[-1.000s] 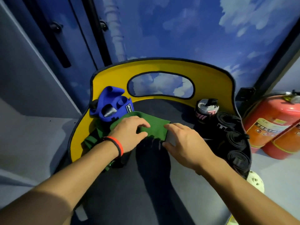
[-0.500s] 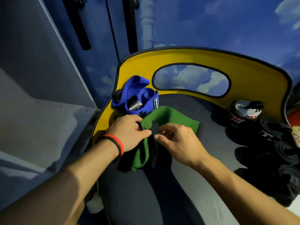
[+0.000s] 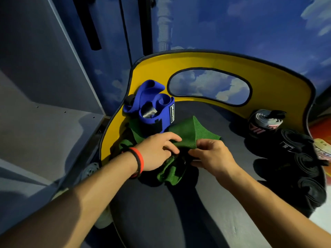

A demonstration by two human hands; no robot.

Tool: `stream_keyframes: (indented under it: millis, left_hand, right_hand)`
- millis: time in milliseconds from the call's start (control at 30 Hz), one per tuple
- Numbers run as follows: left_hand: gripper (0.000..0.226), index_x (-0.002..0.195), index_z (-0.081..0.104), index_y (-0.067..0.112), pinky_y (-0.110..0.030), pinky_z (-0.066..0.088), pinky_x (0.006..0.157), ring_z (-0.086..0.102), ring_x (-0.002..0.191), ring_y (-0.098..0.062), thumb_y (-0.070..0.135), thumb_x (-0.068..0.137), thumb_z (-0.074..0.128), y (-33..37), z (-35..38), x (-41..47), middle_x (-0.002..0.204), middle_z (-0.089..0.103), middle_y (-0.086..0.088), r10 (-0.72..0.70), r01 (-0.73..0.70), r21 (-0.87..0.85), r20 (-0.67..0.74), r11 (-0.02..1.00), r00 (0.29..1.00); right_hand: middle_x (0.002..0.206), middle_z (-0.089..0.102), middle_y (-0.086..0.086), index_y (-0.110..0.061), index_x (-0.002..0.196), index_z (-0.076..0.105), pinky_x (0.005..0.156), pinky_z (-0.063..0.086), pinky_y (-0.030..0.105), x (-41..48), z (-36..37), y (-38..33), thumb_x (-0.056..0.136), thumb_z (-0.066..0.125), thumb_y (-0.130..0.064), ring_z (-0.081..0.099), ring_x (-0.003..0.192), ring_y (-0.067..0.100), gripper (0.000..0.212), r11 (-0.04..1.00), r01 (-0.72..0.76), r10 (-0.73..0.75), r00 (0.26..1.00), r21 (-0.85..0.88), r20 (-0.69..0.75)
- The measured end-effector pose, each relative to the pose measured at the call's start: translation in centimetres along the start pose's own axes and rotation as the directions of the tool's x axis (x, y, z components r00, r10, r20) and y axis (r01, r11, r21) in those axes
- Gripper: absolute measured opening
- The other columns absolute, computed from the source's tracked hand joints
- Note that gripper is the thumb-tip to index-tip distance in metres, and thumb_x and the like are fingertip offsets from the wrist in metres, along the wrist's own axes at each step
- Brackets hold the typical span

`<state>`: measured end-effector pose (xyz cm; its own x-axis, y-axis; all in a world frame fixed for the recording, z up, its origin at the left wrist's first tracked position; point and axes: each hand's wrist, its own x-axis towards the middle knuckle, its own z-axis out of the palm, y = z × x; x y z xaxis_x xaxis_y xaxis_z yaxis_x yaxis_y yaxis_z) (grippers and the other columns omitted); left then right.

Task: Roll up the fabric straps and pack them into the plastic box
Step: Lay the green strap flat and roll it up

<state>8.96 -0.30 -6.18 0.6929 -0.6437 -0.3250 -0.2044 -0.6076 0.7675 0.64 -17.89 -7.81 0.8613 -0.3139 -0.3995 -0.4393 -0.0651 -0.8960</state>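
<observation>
While the left hand (image 3: 154, 153) pinches the green strap (image 3: 197, 133) down on the dark seat (image 3: 179, 221) to anchor it, the right hand (image 3: 213, 156) grips its near fold in curled fingers (image 3: 202, 143), likely starting a roll; no plastic box shows.

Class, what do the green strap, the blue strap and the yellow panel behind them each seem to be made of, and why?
Green strap: woven fabric, matt; a coarse weave shows and it folds softly.
Blue strap: smoother, thicker fabric, perhaps elastic; it stands in stiff loops and carries a sewn label.
Yellow panel: probably padded vinyl or plastic; smooth, slight sheen, dark piped edge.
</observation>
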Motion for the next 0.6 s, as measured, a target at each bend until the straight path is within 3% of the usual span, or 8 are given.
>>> stream_keyframes:
  millis: [67,167,233,300,400,500,533,600]
  left_hand:
    - [0.047,0.137,0.051,0.035,-0.009,0.042,0.054,0.059,0.054,0.003,0.017,0.095,0.066,-0.8,0.2,-0.2,0.118,0.066,0.012,0.006,-0.006,0.124,-0.007,0.992,1.000]
    - [0.050,0.134,0.052,0.041,-0.013,0.047,0.079,0.067,0.099,-0.008,0.035,0.089,0.073,-1.5,0.1,-0.7,0.120,0.062,0.019,0.007,-0.003,0.194,-0.019,0.981,1.000]
    - [0.046,0.132,0.056,0.041,-0.024,0.042,0.102,0.056,0.121,-0.010,0.044,0.089,0.071,-1.8,-0.2,-0.9,0.129,0.058,0.018,-0.007,0.011,0.339,-0.012,0.941,1.000]
    - [0.050,0.135,0.054,0.044,-0.045,0.022,0.121,0.042,0.137,-0.011,0.051,0.088,0.068,-2.3,-0.2,-1.2,0.144,0.046,0.017,-0.034,0.010,0.558,0.032,0.829,0.999]
    - [0.072,0.149,0.035,0.048,-0.055,0.001,0.124,0.028,0.146,-0.010,0.053,0.086,0.069,-2.8,0.2,-1.7,0.155,0.028,0.020,-0.080,-0.012,0.679,0.104,0.734,0.991]
    - [0.083,0.152,0.018,0.054,-0.061,0.000,0.122,0.025,0.146,-0.013,0.062,0.085,0.065,-2.8,1.1,-1.6,0.154,0.027,0.017,-0.037,-0.051,0.724,0.106,0.688,0.994]
    - [0.081,0.152,0.018,0.054,-0.063,0.000,0.121,0.026,0.145,-0.015,0.064,0.086,0.062,-2.8,1.5,-1.5,0.151,0.028,0.014,-0.021,-0.050,0.744,0.086,0.666,0.996]
    - [0.073,0.151,0.023,0.052,-0.063,0.000,0.121,0.029,0.139,-0.016,0.063,0.088,0.059,-2.9,2.3,-1.2,0.140,0.033,0.012,0.030,-0.038,0.776,0.025,0.629,0.999]
  right_hand:
    - [0.080,0.065,0.022,0.013,0.087,0.063,0.060,0.059,0.024,-0.1,-1.1,0.5,0.091,0.068,0.003,0.068,0.069,0.018,0.012,0.999,-0.015,0.013,0.998,-0.029,-0.057]
    - [0.079,0.060,0.014,0.009,0.083,0.059,0.059,0.058,0.025,-0.7,-2.2,1.2,0.092,0.069,0.000,0.066,0.072,0.020,0.016,0.999,-0.049,0.047,0.995,-0.014,-0.084]
    - [0.079,0.058,0.012,-0.005,0.082,0.057,0.058,0.057,0.025,-0.8,-3.0,2.0,0.092,0.070,-0.003,0.065,0.074,0.021,0.017,0.996,-0.084,0.086,0.989,0.018,-0.120]
    - [0.084,0.059,0.015,-0.006,0.087,0.058,0.060,0.058,0.028,-0.9,-4.2,2.6,0.092,0.070,-0.005,0.064,0.076,0.024,0.014,0.993,-0.115,0.118,0.983,0.025,-0.138]
    - [0.089,0.064,0.018,0.010,0.096,0.059,0.054,0.055,0.024,-1.1,-5.5,3.1,0.093,0.069,-0.004,0.068,0.074,0.023,0.017,0.987,-0.139,0.150,0.974,0.075,-0.169]
    - [0.086,0.067,0.015,0.000,0.090,0.060,0.051,0.054,0.024,-1.7,-5.7,3.3,0.094,0.068,-0.003,0.069,0.063,0.017,0.010,0.979,-0.161,0.180,0.970,0.121,-0.166]
    - [0.085,0.069,0.015,-0.002,0.084,0.059,0.051,0.056,0.028,-1.8,-5.6,3.3,0.095,0.068,-0.007,0.070,0.062,0.019,0.015,0.983,-0.165,0.178,0.969,0.085,-0.174]
    - [0.078,0.072,0.011,-0.011,0.082,0.062,0.058,0.061,0.040,-2.2,-5.5,3.7,0.095,0.071,-0.021,0.071,0.061,0.024,0.019,0.959,-0.107,0.042,0.969,-0.263,-0.243]
